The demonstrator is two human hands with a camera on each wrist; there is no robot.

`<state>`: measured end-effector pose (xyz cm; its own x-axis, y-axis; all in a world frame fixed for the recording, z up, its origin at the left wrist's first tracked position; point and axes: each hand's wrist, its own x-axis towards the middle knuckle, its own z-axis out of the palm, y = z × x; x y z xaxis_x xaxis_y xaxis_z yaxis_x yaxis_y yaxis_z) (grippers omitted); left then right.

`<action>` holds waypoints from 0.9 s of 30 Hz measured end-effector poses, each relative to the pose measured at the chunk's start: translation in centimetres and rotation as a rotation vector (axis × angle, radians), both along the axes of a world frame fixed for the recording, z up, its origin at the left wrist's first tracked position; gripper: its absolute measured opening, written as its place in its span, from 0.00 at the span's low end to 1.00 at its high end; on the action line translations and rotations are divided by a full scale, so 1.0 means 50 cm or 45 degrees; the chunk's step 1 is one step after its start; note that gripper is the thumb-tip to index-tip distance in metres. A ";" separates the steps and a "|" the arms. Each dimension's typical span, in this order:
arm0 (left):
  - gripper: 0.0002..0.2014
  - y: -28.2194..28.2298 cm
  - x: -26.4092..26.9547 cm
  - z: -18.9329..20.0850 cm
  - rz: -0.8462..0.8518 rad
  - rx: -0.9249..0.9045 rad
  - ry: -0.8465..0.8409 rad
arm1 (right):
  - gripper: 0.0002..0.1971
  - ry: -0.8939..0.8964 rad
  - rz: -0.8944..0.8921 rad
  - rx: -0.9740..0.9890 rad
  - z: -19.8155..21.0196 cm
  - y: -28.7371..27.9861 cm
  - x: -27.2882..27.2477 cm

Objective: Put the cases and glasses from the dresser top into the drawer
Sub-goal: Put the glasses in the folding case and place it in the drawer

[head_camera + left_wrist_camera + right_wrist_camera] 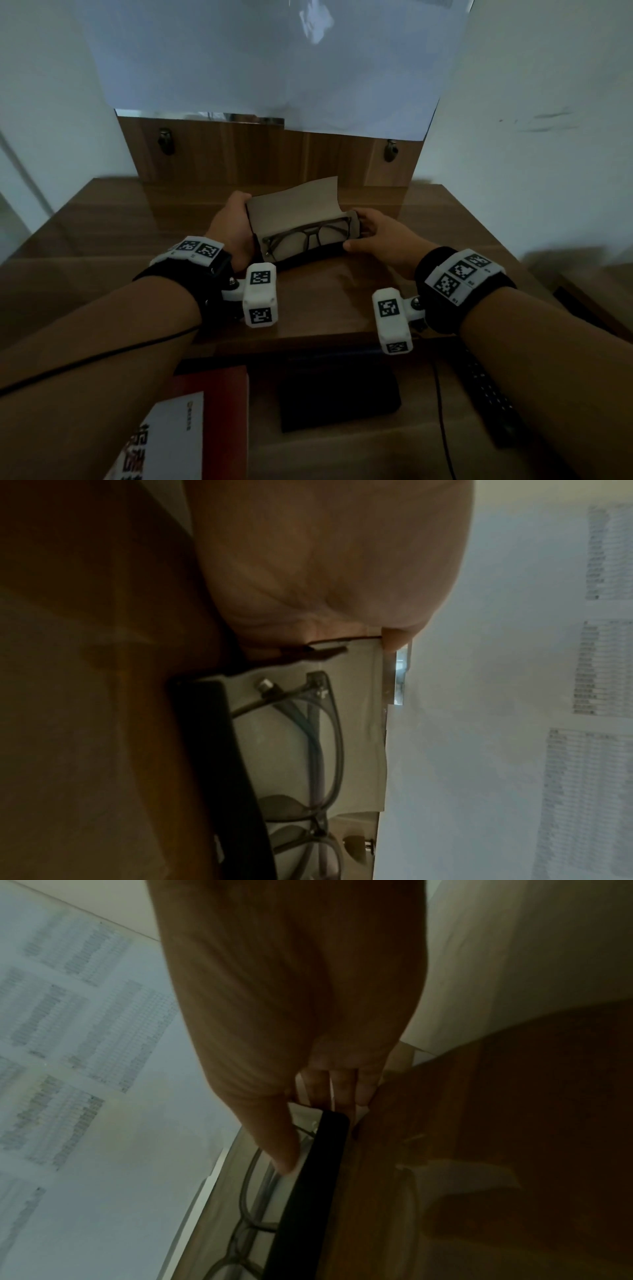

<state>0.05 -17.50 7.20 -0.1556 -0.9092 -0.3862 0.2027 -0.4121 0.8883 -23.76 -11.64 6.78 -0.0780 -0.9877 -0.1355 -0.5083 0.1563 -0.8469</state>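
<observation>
An open glasses case (291, 214) with a black outside and a beige lining lies on the wooden dresser top (137, 222), its flap standing up at the back. Grey-framed glasses (301, 236) lie folded inside it. My left hand (229, 222) grips the case's left end, thumb at the flap's corner. My right hand (373, 236) grips the right end, thumb on the front edge. In the left wrist view the glasses (322, 750) rest on the lining beside the black front wall (212, 750). In the right wrist view my thumb (281, 1150) presses the black wall (308, 1191).
The pulled-out drawer (428, 428) below the dresser's front edge holds a black flat case (339, 394), a red-and-white booklet (185, 428) and a dark keyboard-like object (493, 401). A paper-covered mirror (274, 61) stands behind the dresser top. White walls flank both sides.
</observation>
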 end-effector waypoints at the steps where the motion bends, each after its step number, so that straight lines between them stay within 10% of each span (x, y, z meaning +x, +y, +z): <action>1: 0.23 0.006 0.000 0.003 0.009 0.014 0.009 | 0.34 -0.047 -0.012 -0.009 0.001 0.002 0.001; 9: 0.22 0.021 0.010 0.020 -0.044 0.006 0.187 | 0.16 -0.780 -0.124 -0.015 0.014 0.009 0.015; 20: 0.32 0.048 0.003 0.052 -0.128 -0.176 0.110 | 0.16 -1.014 -0.089 0.015 0.011 0.022 0.028; 27: 0.18 0.070 -0.015 0.057 -0.326 -0.385 0.037 | 0.13 -1.047 -0.118 0.042 0.021 0.030 0.026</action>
<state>-0.71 -13.99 10.05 -0.3987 -0.9117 -0.0992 0.1543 -0.1733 0.9727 -22.46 -10.14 7.83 -0.0219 -0.9767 -0.2134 0.2876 0.1982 -0.9370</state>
